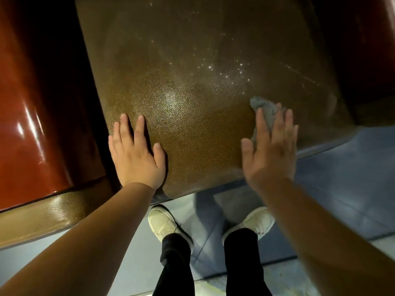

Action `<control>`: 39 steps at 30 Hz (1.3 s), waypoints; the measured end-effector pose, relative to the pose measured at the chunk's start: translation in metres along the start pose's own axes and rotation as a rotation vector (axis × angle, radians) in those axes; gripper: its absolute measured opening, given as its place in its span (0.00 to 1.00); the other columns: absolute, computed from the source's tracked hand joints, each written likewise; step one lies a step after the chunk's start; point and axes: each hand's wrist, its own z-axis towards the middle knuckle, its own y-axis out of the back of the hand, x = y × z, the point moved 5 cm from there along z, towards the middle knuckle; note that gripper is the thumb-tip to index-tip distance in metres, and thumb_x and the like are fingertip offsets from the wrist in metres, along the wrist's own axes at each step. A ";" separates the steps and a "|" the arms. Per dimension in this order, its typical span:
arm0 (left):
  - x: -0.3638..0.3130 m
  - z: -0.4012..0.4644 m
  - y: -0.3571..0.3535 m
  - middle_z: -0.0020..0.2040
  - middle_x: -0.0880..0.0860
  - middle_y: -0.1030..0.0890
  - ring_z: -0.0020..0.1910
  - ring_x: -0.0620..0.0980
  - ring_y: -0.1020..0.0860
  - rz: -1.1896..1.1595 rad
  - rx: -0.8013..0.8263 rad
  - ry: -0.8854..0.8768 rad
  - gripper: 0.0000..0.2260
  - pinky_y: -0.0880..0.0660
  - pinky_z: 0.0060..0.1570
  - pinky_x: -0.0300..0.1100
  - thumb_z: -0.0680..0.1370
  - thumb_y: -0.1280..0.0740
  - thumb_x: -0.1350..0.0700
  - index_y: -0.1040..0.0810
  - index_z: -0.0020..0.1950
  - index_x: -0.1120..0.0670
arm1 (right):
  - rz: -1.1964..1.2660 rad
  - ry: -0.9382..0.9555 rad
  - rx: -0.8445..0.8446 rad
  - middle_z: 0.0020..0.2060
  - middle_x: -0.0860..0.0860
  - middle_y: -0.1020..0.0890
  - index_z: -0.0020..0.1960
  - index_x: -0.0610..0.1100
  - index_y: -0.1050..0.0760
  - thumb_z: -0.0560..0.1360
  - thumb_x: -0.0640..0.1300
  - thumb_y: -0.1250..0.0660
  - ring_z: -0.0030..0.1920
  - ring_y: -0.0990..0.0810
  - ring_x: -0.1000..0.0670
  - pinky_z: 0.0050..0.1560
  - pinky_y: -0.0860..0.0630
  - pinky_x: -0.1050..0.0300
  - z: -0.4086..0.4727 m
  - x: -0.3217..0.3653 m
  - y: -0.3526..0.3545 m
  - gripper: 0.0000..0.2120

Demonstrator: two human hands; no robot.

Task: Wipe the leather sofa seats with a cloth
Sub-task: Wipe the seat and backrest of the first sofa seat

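A brown pebbled-leather sofa seat is seen from above, with both hands laid on its near part. The left hand is pressed flat on the leather close to the seat's left edge; its fingers are straight and slightly spread, and nothing is held in them. A bright patch of reflected light is seen on the leather just beyond and to the right of these fingertips.

The right hand is laid flat near the seat's front right corner, its fingers straight and a little apart, the thumb spread to the left. A grey cloth is pressed under these fingers against the leather; it is bunched, and part of it shows beyond the fingertips and between the index finger and thumb. The rest is hidden under the palm. White specks and faint streaks are scattered over the leather farther out from the right fingertips.

A glossy red-brown armrest is seen to the left of the left hand, with a strip of tan leather trim at its front. Below the wrists, two off-white shoes and black trouser legs are seen on a blue-grey floor.
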 end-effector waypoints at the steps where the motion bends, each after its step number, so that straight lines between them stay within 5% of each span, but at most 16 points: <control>1: 0.000 0.000 0.000 0.84 0.61 0.43 0.83 0.63 0.46 -0.001 -0.003 -0.001 0.32 0.50 0.81 0.61 0.79 0.41 0.46 0.39 0.83 0.53 | 0.022 -0.014 -0.003 0.83 0.38 0.55 0.85 0.49 0.55 0.84 0.64 0.55 0.83 0.56 0.36 0.81 0.51 0.36 -0.007 0.022 -0.003 0.35; 5: 0.000 0.000 -0.001 0.84 0.61 0.43 0.83 0.63 0.46 -0.001 -0.009 -0.004 0.33 0.50 0.81 0.62 0.79 0.41 0.46 0.39 0.83 0.53 | -0.006 0.446 0.107 0.84 0.41 0.58 0.85 0.51 0.56 0.84 0.67 0.55 0.83 0.60 0.38 0.82 0.56 0.39 -0.052 0.105 -0.035 0.36; 8: 0.001 0.000 -0.002 0.84 0.61 0.44 0.83 0.63 0.46 0.009 -0.006 -0.008 0.33 0.50 0.81 0.61 0.79 0.41 0.46 0.39 0.84 0.53 | -0.129 0.702 0.110 0.84 0.42 0.57 0.85 0.52 0.57 0.85 0.66 0.52 0.83 0.59 0.40 0.82 0.58 0.41 -0.039 0.082 -0.036 0.35; 10: 0.002 0.000 -0.003 0.84 0.61 0.43 0.83 0.63 0.46 0.000 -0.005 -0.010 0.33 0.51 0.82 0.61 0.79 0.42 0.46 0.39 0.84 0.53 | -0.167 0.590 0.088 0.84 0.41 0.55 0.85 0.51 0.57 0.85 0.63 0.50 0.83 0.56 0.38 0.81 0.57 0.40 -0.010 0.032 -0.026 0.35; 12: 0.001 -0.001 -0.004 0.84 0.61 0.43 0.83 0.63 0.46 -0.014 -0.011 -0.010 0.33 0.51 0.82 0.61 0.79 0.42 0.45 0.39 0.84 0.53 | -0.088 0.260 0.006 0.83 0.39 0.47 0.85 0.50 0.48 0.83 0.61 0.47 0.83 0.49 0.37 0.81 0.47 0.36 0.016 -0.030 -0.003 0.34; 16: 0.002 -0.002 -0.004 0.84 0.61 0.43 0.83 0.63 0.46 0.005 -0.012 -0.008 0.32 0.51 0.82 0.60 0.79 0.42 0.45 0.40 0.84 0.53 | -0.020 -0.097 -0.054 0.82 0.36 0.46 0.84 0.50 0.50 0.84 0.64 0.58 0.83 0.50 0.36 0.80 0.44 0.34 0.024 -0.052 0.014 0.33; 18: 0.002 -0.001 -0.001 0.84 0.61 0.43 0.83 0.62 0.45 0.020 0.006 -0.001 0.32 0.51 0.82 0.60 0.79 0.42 0.46 0.40 0.84 0.52 | -0.019 -0.063 -0.013 0.83 0.37 0.52 0.85 0.50 0.56 0.83 0.66 0.63 0.83 0.54 0.36 0.81 0.47 0.35 0.011 -0.013 0.010 0.36; 22: -0.004 0.001 0.006 0.84 0.61 0.43 0.83 0.63 0.46 0.034 0.084 0.021 0.32 0.49 0.81 0.62 0.80 0.43 0.45 0.40 0.84 0.53 | -0.025 0.438 0.110 0.84 0.40 0.57 0.85 0.51 0.54 0.83 0.68 0.54 0.83 0.60 0.38 0.81 0.49 0.36 -0.042 0.066 -0.020 0.36; 25: -0.017 0.010 0.017 0.84 0.61 0.41 0.83 0.62 0.45 -0.060 0.075 0.107 0.31 0.51 0.82 0.62 0.80 0.42 0.45 0.37 0.82 0.54 | -0.068 0.649 0.117 0.84 0.43 0.55 0.85 0.52 0.53 0.84 0.66 0.51 0.84 0.58 0.41 0.82 0.51 0.39 -0.028 0.044 -0.018 0.35; 27: -0.041 0.028 0.015 0.84 0.59 0.42 0.84 0.60 0.46 -0.160 0.012 0.182 0.32 0.54 0.82 0.59 0.80 0.42 0.44 0.37 0.83 0.54 | -0.123 0.592 0.062 0.84 0.42 0.53 0.85 0.51 0.53 0.85 0.65 0.55 0.83 0.54 0.39 0.81 0.48 0.37 0.005 0.002 -0.005 0.34; 31: -0.084 0.047 -0.012 0.86 0.57 0.45 0.84 0.59 0.48 -0.102 -0.074 0.258 0.34 0.54 0.82 0.59 0.80 0.45 0.42 0.44 0.85 0.53 | -0.082 0.047 -0.008 0.82 0.37 0.45 0.85 0.50 0.53 0.84 0.66 0.59 0.83 0.51 0.38 0.81 0.46 0.36 0.068 -0.097 0.022 0.35; 34: -0.081 0.043 -0.024 0.85 0.57 0.44 0.84 0.59 0.47 -0.046 -0.118 0.261 0.35 0.54 0.82 0.59 0.80 0.44 0.42 0.44 0.85 0.54 | -0.037 -0.133 -0.007 0.83 0.37 0.47 0.85 0.50 0.55 0.82 0.68 0.64 0.83 0.54 0.38 0.82 0.49 0.38 0.072 -0.089 0.026 0.37; 36: -0.079 0.043 -0.025 0.85 0.57 0.44 0.84 0.60 0.47 -0.032 -0.122 0.260 0.35 0.54 0.82 0.59 0.80 0.44 0.43 0.44 0.85 0.54 | -0.034 -0.044 0.022 0.83 0.38 0.53 0.85 0.50 0.57 0.81 0.69 0.65 0.83 0.56 0.38 0.82 0.52 0.39 0.056 -0.047 0.021 0.38; 39: -0.083 0.046 -0.024 0.85 0.57 0.45 0.84 0.60 0.47 -0.021 -0.107 0.260 0.35 0.53 0.82 0.60 0.79 0.44 0.44 0.45 0.85 0.54 | -0.014 0.331 0.075 0.83 0.39 0.56 0.85 0.50 0.54 0.83 0.70 0.59 0.83 0.57 0.38 0.82 0.50 0.38 0.021 0.020 0.003 0.37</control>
